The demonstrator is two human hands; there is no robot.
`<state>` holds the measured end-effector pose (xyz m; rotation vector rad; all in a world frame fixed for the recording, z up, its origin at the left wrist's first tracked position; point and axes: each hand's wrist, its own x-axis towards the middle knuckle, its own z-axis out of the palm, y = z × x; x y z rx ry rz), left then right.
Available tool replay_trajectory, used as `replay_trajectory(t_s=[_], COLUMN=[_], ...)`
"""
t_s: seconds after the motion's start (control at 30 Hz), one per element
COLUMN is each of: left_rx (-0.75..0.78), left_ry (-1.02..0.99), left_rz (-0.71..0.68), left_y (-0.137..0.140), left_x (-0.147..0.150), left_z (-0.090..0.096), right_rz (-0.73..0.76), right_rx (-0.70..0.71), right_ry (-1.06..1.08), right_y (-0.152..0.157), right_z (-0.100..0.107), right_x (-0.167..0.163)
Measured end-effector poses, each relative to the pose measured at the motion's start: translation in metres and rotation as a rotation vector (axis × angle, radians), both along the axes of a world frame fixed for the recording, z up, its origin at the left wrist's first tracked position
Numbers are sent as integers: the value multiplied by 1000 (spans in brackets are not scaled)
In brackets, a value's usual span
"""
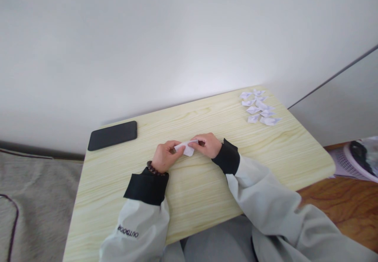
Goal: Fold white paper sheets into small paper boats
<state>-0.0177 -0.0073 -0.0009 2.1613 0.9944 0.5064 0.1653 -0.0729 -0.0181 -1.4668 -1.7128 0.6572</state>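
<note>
A small white piece of folded paper (189, 150) is held between both hands over the middle of the table. My left hand (166, 155) pinches its left side, thumb on the near face. At its right side, my right hand (208, 144) grips the paper between thumb and fingers. The paper's top edge runs straight, and a pointed part hangs below it. Fingers hide the paper's ends. Several folded white paper pieces (261, 105) lie grouped at the table's far right corner.
A black smartphone (112, 135) lies at the left back of the wood-patterned table (195, 210). Behind the table stands a white wall (165, 49). A pale purple basket (348, 162) with things in it sits on the floor at the right.
</note>
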Motion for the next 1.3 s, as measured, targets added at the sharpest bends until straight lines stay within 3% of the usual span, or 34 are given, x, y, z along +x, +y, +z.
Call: replay_trajectory(t_s=[0.2, 0.47, 0.7, 0.9, 1.13, 1.3], left_rx=[-45, -245, -294, -13, 325, 483], left_ry=[24, -16, -167, -178, -322, -260], left_rz=[-19, -246, -251, -75, -72, -71], left_y=[2, 17, 16, 5, 5, 9], left_x=[-3, -13, -15, -1, -3, -5], left_z=[1, 3, 0, -4, -2, -6], right_rz=[31, 106, 13, 9, 33, 0], right_rx=[42, -25, 40, 216, 400, 458], right_ry=[4, 12, 106, -26, -109, -121], right_y=[-1, 0, -1, -1, 0, 3], right_z=[1, 5, 1, -5, -9, -13], right_x=[5, 12, 13, 10, 11, 13])
